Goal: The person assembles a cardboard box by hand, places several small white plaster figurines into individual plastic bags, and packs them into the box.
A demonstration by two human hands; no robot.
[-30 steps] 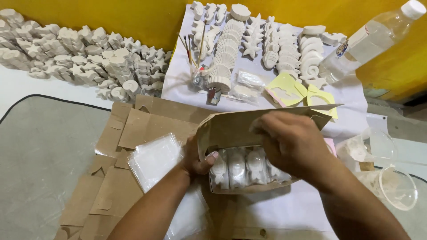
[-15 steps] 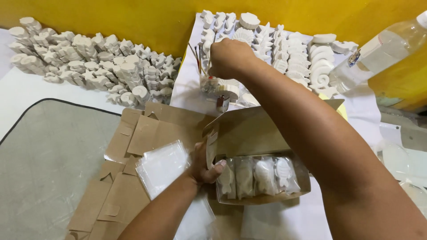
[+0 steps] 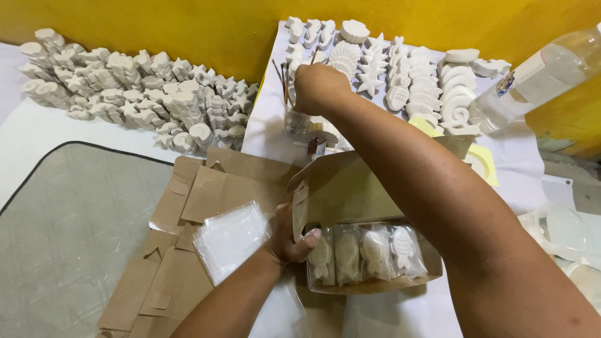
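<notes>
Cardboard box, brown, open-lidded and lying near the middle of the white surface, holding four white moulded figures, each wrapped in clear film and set side by side in a row. The left hand grips the box at its left edge, thumb curled over the rim against the nearest figure. The right hand is closed into a loose fist over a small clear container of thin sticks at the far side; what it pinches cannot be told. Half a second ago this hand was in the same raised place; one second ago it lay over the box lid. Flattened brown box blanks lie to the left of the box, with a stack of clear film bags on top. A clear plastic bottle with a small round blue-and-red label lies tilted at the far right. Rows of white shell and star casts fill the far surface, and a second heap lies against the yellow wall.
</notes>
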